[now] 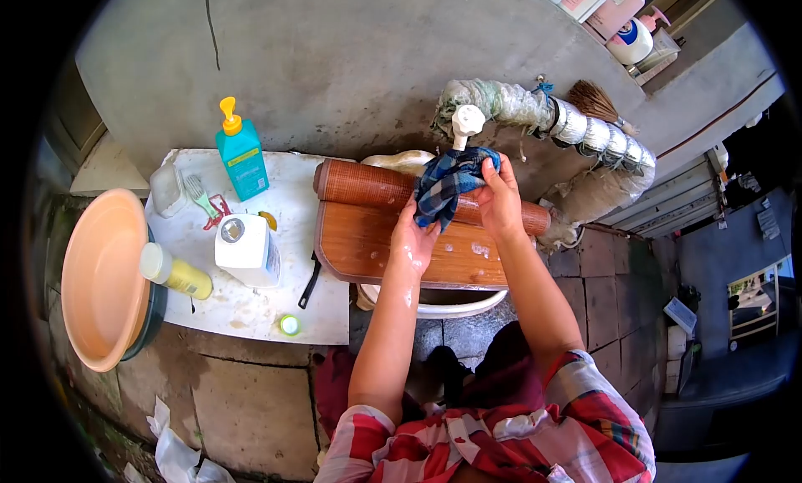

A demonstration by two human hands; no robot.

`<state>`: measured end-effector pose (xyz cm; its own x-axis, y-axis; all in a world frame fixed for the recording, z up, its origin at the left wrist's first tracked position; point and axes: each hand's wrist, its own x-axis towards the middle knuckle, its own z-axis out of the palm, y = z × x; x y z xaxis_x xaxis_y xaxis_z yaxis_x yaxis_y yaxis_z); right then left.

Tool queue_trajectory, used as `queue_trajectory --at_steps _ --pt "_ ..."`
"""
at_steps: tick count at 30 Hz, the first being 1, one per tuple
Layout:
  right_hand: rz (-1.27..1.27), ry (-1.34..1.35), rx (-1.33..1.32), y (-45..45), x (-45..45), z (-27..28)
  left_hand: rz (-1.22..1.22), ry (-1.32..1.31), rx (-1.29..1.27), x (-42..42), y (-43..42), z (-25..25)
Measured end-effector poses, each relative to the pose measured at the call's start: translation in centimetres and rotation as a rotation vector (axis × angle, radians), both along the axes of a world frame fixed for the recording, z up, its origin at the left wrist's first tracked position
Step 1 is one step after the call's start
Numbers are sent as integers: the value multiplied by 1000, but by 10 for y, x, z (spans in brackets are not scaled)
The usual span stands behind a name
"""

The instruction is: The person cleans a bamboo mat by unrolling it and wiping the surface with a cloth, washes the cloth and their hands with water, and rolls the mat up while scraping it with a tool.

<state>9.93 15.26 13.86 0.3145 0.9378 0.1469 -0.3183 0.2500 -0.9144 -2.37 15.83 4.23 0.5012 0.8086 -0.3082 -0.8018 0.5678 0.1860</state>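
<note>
red-and-white checked shirt (pixel 476 441), pretty chunky squares tbh, bits of blue and dark striping on the right sleeve (pixel 597 412), both sleeves stopping around the elbows, maroon bottoms (pixel 501 366), spots of white foam (pixel 408 298) on the left hand (pixel 415 239) and forearm (pixel 388 333)

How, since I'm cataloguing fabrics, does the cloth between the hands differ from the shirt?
The cloth is mostly blue; the shirt is mostly red and white. The cloth is bunched up, held by the left hand and right hand; the shirt is worn. Both are checked.
</note>
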Motion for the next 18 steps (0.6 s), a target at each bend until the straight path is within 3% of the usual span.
queue_trajectory --at_steps 2,5,6,8,10,12,13,14,16,18 --pt "-12 24 25 -1 1 -13 -5 -85 77 0 -1 1" --pt "158 -743 -308 -7 36 -47 166 -219 114 -3 -2 -2" --pt "152 -743 -309 -11 38 -42 167 -170 117 -4 0 -4" --pt "304 -1038 -688 -15 33 -23 92 -188 114 -9 4 -12" --pt "217 -1151 -611 -17 24 -23 110 -142 113 -5 3 -8" --pt "-63 -1234 -225 -14 14 -38 122 -90 113 -2 1 -6" --pt "-123 -1301 -182 -7 9 -48 116 -29 126 -1 -1 -7" --pt "-127 -1299 -182 -2 8 -54 112 31 139 0 -1 -8" --pt "-50 -1379 -480 6 -1 -54 102 87 144 1 -1 -13" --pt "-43 -1395 -396 8 -6 -49 126 118 105 0 2 -19"
